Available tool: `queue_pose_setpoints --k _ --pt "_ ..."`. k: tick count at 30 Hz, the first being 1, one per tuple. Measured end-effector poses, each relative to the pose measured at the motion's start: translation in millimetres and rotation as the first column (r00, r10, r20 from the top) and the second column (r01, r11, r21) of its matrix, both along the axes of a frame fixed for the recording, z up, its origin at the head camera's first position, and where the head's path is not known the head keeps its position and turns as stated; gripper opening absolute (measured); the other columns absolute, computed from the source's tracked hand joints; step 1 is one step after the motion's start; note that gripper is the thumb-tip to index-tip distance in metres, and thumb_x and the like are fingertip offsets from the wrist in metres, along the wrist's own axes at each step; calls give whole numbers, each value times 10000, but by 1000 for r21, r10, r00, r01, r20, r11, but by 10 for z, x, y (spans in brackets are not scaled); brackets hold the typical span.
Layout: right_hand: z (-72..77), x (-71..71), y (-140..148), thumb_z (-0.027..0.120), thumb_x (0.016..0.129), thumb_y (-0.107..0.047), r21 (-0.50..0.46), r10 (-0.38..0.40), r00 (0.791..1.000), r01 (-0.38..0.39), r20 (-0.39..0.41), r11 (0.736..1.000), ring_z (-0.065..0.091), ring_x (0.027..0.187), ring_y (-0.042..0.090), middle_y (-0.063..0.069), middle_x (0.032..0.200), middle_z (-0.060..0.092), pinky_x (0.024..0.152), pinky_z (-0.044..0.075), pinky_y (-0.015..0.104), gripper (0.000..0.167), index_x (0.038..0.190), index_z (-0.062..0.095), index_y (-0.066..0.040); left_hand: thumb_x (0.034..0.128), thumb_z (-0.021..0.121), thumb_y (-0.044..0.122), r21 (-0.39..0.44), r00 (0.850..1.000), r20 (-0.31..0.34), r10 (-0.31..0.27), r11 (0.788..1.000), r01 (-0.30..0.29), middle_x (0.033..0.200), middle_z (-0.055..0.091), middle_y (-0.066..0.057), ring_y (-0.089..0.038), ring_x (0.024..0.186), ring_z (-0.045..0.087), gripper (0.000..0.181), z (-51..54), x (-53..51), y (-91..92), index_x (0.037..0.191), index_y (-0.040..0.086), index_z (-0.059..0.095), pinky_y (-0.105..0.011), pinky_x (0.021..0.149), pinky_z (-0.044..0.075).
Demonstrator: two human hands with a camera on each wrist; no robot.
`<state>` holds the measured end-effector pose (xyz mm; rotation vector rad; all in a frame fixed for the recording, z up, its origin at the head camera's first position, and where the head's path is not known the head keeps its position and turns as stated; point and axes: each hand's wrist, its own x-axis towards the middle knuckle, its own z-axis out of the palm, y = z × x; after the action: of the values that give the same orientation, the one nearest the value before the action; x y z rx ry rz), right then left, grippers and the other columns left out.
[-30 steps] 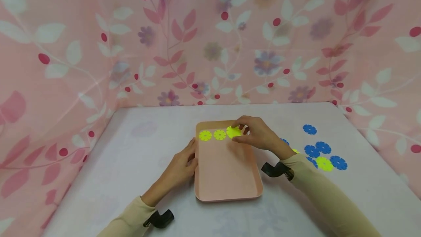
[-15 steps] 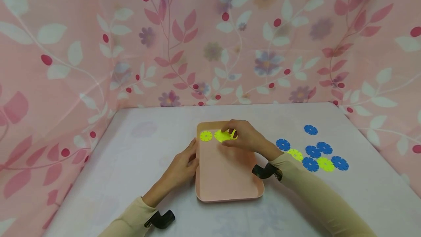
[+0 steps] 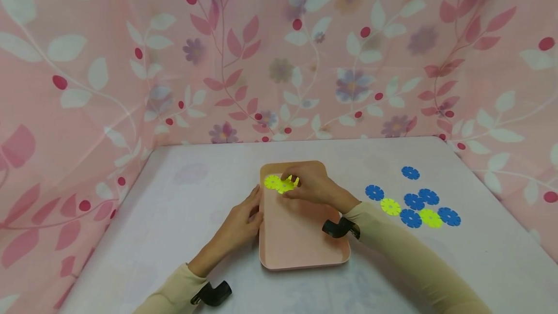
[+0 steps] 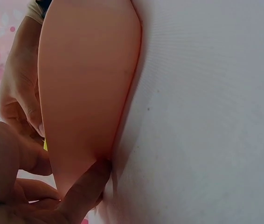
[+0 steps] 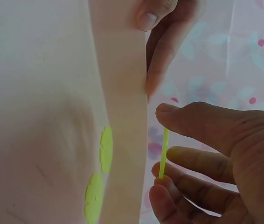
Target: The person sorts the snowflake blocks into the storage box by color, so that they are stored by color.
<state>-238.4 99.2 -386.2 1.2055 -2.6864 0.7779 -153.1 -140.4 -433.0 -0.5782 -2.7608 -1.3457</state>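
A yellow-green notched flower disc [image 3: 286, 186] is pinched between the thumb and fingers of my right hand [image 3: 313, 184], over the far left part of a pink tray [image 3: 301, 243]. The right wrist view shows this held disc [image 5: 164, 151] edge-on. Below it, one yellow disc [image 3: 271, 181] lies in the tray's far left corner; another disc [image 5: 93, 198] lies beside it, mostly covered by my hand in the head view. My left hand [image 3: 239, 219] grips the tray's left side, its thumb [image 5: 148, 21] at the rim and fingers against the outer wall [image 4: 83, 93].
Right of the tray, several blue flower discs [image 3: 410, 218] and two yellow ones [image 3: 390, 206] lie scattered on the white table [image 3: 192, 197]. One blue disc [image 3: 410, 173] lies farther back. Pink floral cloth [image 3: 279, 62] hangs behind and at both sides.
My right hand has moved left with the yellow disc, from the tray's far right corner to above the leftmost discs. My left hand has stayed at the tray's side.
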Motion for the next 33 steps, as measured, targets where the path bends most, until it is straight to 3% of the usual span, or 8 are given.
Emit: queue_pose_setpoints --k 15,21,33 --pt "-191 2 -176 892 837 -140 -72 -2 988 14 153 997 675 881 208 72 1061 729 750 572 227 348 1106 728 9 990 584 -9 20 1000 18 -5 1000 4 1650 267 -223 -316 1430 424 636 5 10 11 1586 -12 359 -452 1102 435" --pt "-221 12 -208 889 834 -125 -80 -22 981 38 194 996 661 870 201 80 1059 719 746 569 230 359 1119 719 11 986 581 -21 10 1000 -10 -3 1000 3 1639 277 -245 -341 1455 379 630 5 4 14 1577 -37 361 -482 1133 391" --pt "-278 -26 -237 903 820 -127 -73 -19 987 31 162 997 650 866 205 83 1032 715 742 553 222 333 1071 733 11 990 575 -17 4 1000 -16 -3 1000 3 1636 288 -248 -345 1452 388 619 8 -3 13 1576 -29 377 -488 1137 387"
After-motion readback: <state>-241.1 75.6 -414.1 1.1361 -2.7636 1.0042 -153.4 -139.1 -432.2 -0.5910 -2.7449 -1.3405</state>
